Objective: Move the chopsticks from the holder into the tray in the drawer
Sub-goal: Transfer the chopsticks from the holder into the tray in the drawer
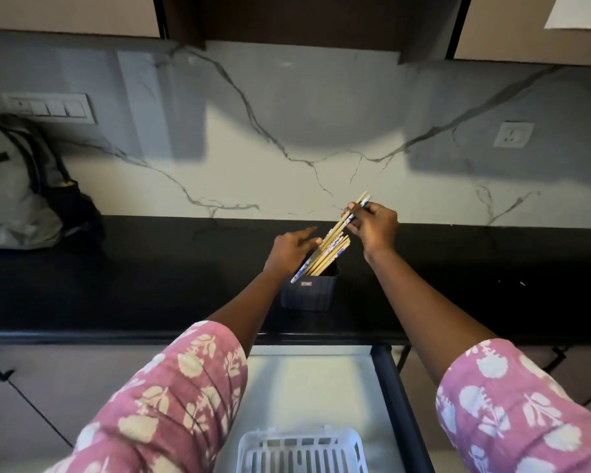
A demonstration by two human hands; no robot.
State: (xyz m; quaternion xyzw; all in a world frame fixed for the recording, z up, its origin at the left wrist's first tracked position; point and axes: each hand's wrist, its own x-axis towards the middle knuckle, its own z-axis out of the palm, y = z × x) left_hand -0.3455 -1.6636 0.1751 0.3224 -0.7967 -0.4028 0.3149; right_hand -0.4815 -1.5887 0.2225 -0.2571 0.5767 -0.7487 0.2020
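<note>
In the head view, the right hand (372,227) pinches the top ends of chopsticks (328,250) slanting up-right from the holder (309,291) on the tabletop (151,285), the left hand (292,249) lies open beside them, and the tray (299,435) sits in the drawer (321,387) below.

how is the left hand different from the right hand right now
The right hand pinches chopsticks near their upper ends. The left hand grips nothing, and its fingers are straight beside the bundle. The right hand is raised nearer the wall, while the left hand sits lower, at the left of the holder. Both reach toward the same holder.
</note>
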